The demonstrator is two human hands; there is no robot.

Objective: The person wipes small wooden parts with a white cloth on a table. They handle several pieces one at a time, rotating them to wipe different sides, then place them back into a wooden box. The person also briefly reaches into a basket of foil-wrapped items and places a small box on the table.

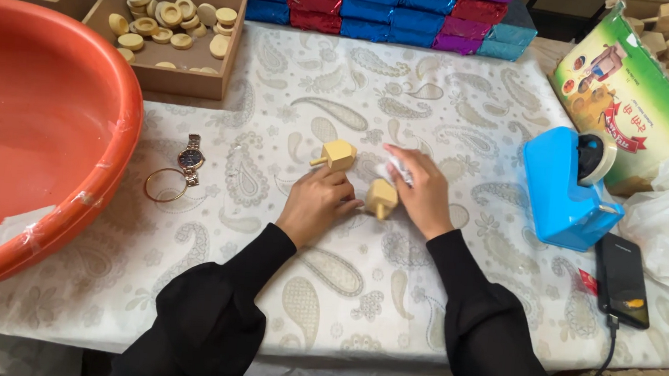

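Note:
My left hand (317,202) grips a yellow wooden spinning-top piece (336,155) from below, its small peg pointing left. A second yellow top piece (381,197) lies on the paisley tablecloth (358,293) between both hands, peg pointing down toward me. My right hand (421,193) rests beside it with fingers curled around something small and white (394,170); what that is I cannot make out. Both arms wear black sleeves.
A large orange basin (52,134) fills the left. A cardboard box of yellow wooden discs (174,20) sits behind. A wristwatch (191,158) and bangle (164,185) lie left of my hands. Blue tape dispenser (567,186), phone (622,278), printed box of wooden blocks (637,84), stacked foil packets (396,6).

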